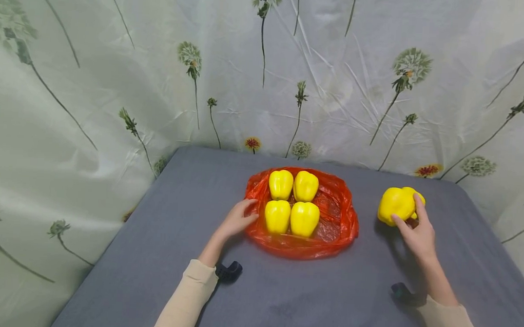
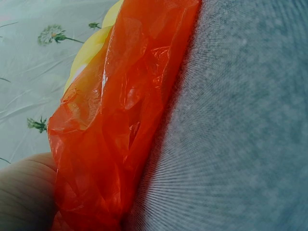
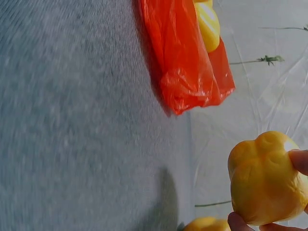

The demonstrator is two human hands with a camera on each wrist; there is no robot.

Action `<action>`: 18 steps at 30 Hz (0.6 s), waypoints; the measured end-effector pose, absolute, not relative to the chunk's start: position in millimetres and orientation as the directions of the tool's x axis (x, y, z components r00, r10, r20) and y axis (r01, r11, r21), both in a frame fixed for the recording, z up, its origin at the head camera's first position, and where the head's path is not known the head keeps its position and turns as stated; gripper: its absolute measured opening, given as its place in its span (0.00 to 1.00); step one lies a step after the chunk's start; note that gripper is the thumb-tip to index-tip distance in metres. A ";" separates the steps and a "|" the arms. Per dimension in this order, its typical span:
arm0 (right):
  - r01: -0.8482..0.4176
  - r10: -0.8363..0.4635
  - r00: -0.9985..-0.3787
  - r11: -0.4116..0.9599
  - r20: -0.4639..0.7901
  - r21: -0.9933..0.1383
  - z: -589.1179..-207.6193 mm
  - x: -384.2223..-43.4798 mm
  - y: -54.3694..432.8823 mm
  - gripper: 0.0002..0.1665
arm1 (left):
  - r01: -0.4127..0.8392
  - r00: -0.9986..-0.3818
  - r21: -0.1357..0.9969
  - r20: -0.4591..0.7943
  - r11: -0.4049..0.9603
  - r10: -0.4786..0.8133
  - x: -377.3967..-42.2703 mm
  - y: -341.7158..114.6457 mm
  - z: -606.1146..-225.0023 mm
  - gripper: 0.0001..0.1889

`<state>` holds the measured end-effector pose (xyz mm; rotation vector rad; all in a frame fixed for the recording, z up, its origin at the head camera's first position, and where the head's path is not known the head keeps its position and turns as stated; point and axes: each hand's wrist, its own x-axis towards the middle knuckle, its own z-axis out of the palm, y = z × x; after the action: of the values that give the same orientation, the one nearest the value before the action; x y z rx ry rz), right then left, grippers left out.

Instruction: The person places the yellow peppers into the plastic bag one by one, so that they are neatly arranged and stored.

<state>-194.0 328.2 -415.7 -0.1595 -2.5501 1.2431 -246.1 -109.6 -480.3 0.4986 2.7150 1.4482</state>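
Observation:
A red plastic bag (image 1: pixel 328 249) lies spread open on the grey surface, with several yellow bell peppers (image 1: pixel 304 219) standing inside its left part. My left hand (image 1: pixel 235 220) is at the bag's left rim, thumb and fingers apart and their tips over the edge. In the left wrist view, the thin red bag (image 2: pixel 130 96) fills the middle beside part of that hand. To the right of the bag, my right hand (image 1: pixel 418 237) grips a yellow bell pepper (image 1: pixel 396 206) between thumb and fingers, its lobed end showing in the right wrist view. Another yellow pepper (image 3: pixel 208 224) is partly hidden behind it.
Grey cloth (image 1: pixel 152 256) covers the table. A pale curtain (image 1: pixel 230 74) printed with dandelions hangs along the back and sides. Dark straps (image 1: pixel 229 272) sit at both wrists, below beige sleeves (image 1: pixel 188 297).

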 end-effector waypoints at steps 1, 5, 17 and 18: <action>-0.041 0.218 -0.951 0.617 0.221 -0.786 -414.7 -195.0 326.4 0.47 | 0.258 -0.951 0.816 0.122 0.518 0.283 -246.5 -109.2 -479.7 0.27; -0.071 0.186 -0.956 0.604 0.227 -0.794 -411.6 -199.0 317.6 0.47 | 0.189 -0.968 0.821 0.064 0.539 0.242 -246.6 -107.0 -476.8 0.26; -0.108 0.097 -0.977 0.539 0.190 -0.835 -415.3 -203.8 290.6 0.46 | 0.205 -0.964 0.811 0.072 0.548 0.255 -246.4 -106.5 -476.2 0.26; -0.120 0.087 -0.977 0.534 0.196 -0.837 -415.8 -204.9 288.9 0.46 | 0.202 -0.965 0.811 0.068 0.549 0.254 -246.3 -106.5 -476.2 0.26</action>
<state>-204.9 288.9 -415.8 0.0283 -2.5586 1.4198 -246.3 -106.5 -476.2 0.3999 2.7148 1.4094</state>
